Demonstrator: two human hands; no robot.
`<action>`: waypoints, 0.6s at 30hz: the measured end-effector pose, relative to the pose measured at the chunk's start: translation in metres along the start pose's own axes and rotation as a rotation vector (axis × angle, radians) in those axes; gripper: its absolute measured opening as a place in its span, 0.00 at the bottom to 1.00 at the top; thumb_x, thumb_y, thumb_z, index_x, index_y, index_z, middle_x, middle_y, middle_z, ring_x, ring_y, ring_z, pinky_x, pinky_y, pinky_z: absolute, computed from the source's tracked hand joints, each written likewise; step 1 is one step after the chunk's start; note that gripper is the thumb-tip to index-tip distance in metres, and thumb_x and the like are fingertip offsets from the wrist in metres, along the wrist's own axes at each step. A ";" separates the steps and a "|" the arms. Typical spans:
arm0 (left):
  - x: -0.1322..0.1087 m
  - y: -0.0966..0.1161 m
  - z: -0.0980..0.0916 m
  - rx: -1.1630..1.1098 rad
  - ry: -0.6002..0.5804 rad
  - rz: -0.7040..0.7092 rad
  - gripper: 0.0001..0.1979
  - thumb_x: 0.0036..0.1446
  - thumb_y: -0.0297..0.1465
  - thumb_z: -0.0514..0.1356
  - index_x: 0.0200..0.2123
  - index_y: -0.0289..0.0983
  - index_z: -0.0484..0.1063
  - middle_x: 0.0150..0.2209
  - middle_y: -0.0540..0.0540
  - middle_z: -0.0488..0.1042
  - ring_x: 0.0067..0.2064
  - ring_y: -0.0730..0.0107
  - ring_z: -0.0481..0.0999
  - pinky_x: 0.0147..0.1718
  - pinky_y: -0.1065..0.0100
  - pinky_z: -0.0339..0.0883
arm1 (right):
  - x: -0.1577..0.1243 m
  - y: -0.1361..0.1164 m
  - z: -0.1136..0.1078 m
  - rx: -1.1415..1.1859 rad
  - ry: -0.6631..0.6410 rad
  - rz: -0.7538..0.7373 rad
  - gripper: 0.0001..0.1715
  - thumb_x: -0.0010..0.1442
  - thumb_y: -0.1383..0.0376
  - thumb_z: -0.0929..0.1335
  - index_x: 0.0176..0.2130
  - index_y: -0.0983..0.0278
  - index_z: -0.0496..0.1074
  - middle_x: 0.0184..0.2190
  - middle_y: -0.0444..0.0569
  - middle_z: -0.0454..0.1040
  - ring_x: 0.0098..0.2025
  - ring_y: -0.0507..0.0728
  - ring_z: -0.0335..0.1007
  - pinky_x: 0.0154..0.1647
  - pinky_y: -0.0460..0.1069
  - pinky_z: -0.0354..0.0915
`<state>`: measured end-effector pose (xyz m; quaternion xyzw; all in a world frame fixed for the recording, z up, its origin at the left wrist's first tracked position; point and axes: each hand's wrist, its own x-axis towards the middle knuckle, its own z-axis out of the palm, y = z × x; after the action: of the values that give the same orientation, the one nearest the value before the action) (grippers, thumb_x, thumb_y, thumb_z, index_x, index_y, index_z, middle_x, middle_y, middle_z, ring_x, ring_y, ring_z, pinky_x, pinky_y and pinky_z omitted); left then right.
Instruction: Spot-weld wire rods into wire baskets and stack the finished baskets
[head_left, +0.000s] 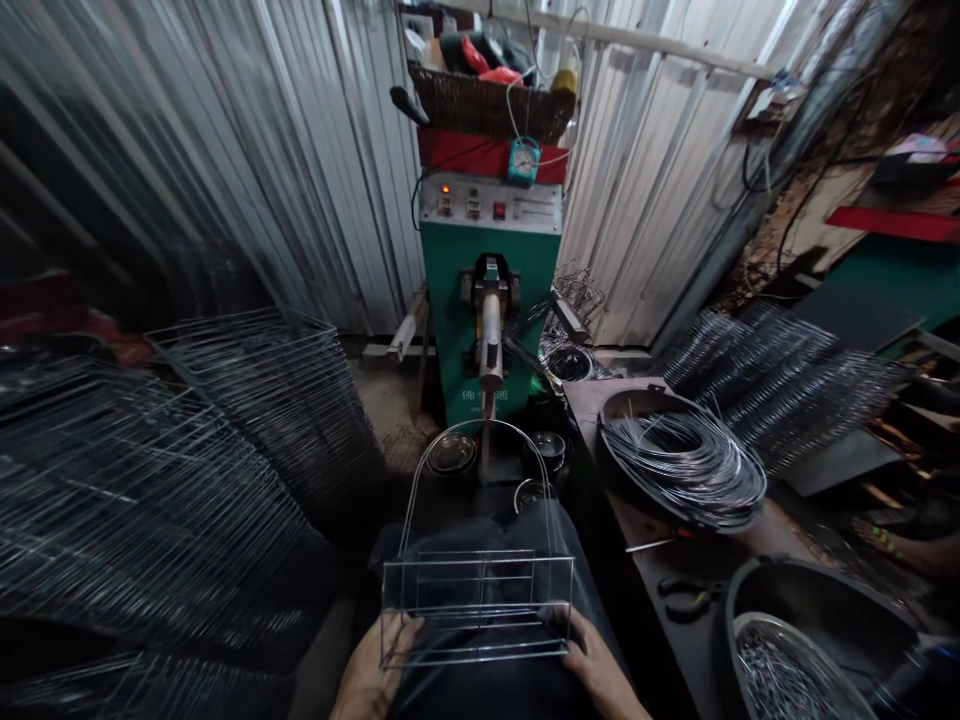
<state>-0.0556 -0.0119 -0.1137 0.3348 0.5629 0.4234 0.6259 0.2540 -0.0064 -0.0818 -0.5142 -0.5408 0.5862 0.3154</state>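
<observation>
A wire frame [480, 608] with a rectangular, basket-like body and a tall arched wire loop is held low in front of me, over my lap. My left hand [381, 655] grips its left end, fingers wrapped round the lower wires. At the right end my right hand [587, 650] is closed on the wires, thumb near the lower corner. Beyond the arch stands a green machine [442, 290] with a metal cylinder arm [491, 335] pointing toward me. The top of the arch overlaps the machine's lower part in view; whether they touch I cannot tell.
Stacked wire grids [150, 480] fill the left side. On the right, a table [645, 590] bears a tray of coiled wire [682, 460], pliers [686, 600] and a tub [739, 590] with a bowl of small metal pieces [787, 675]. Small bowls [451, 455] sit below the machine.
</observation>
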 end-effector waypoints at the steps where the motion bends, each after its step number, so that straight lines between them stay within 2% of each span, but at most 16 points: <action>1: -0.002 -0.002 0.000 -0.011 0.006 -0.001 0.08 0.42 0.40 0.62 0.28 0.46 0.72 0.36 0.46 0.74 0.53 0.57 0.66 0.53 0.62 0.60 | 0.001 -0.003 -0.001 0.000 -0.008 -0.005 0.46 0.40 0.34 0.65 0.47 0.62 0.71 0.47 0.57 0.69 0.53 0.70 0.59 0.56 0.61 0.51; 7: -0.010 -0.008 0.000 -0.115 0.028 -0.030 0.10 0.41 0.40 0.61 0.31 0.48 0.72 0.39 0.47 0.74 0.53 0.56 0.67 0.50 0.60 0.64 | 0.006 -0.015 -0.003 0.023 -0.066 -0.120 0.37 0.44 0.36 0.63 0.38 0.63 0.71 0.37 0.51 0.71 0.42 0.63 0.64 0.46 0.55 0.59; 13: -0.006 -0.025 -0.013 -0.239 -0.027 -0.115 0.14 0.40 0.39 0.61 0.35 0.48 0.71 0.45 0.46 0.73 0.56 0.55 0.65 0.49 0.59 0.64 | 0.009 -0.012 -0.002 0.007 -0.042 -0.134 0.33 0.45 0.38 0.64 0.36 0.63 0.69 0.34 0.48 0.69 0.39 0.60 0.63 0.43 0.52 0.59; 18: -0.003 -0.038 -0.020 -0.299 -0.048 -0.124 0.25 0.27 0.34 0.67 0.36 0.49 0.71 0.47 0.47 0.73 0.57 0.51 0.63 0.51 0.56 0.61 | 0.009 -0.014 -0.001 -0.021 -0.046 -0.118 0.34 0.44 0.37 0.63 0.35 0.62 0.70 0.34 0.48 0.69 0.40 0.61 0.63 0.44 0.52 0.59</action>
<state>-0.0694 -0.0316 -0.1494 0.2124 0.4981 0.4551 0.7069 0.2499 0.0050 -0.0707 -0.4711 -0.5835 0.5724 0.3316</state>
